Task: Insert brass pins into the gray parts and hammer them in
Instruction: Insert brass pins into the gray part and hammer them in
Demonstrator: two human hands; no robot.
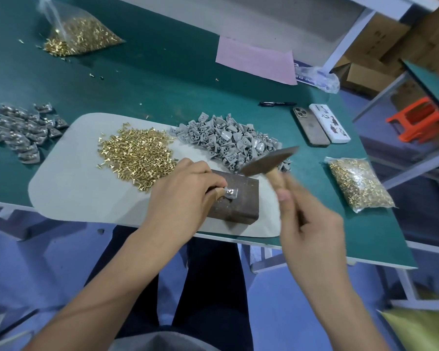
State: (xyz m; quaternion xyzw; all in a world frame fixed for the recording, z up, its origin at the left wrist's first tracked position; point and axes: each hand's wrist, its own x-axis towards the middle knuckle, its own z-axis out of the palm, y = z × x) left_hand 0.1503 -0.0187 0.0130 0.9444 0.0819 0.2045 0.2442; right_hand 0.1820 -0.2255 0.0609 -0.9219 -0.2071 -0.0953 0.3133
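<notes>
My left hand (pixel 185 188) pinches a small gray part (pixel 230 193) with a brass pin in it, pressed against a rusty metal block (pixel 241 198). My right hand (pixel 312 224) grips the wooden handle of a hammer (pixel 269 159), whose blurred head is raised above the block's far edge. A loose heap of brass pins (pixel 137 153) lies on the pale mat (pixel 69 183), left of the block. A pile of gray parts (pixel 228 140) sits behind the block.
Finished parts (pixel 23 133) lie at the far left. Bags of pins sit at the back left (pixel 79 36) and the right (pixel 357 183). Two phones (pixel 319 127), a marker (pixel 276 103) and pink paper (pixel 256 60) are at the right rear. The table edge runs just below the mat.
</notes>
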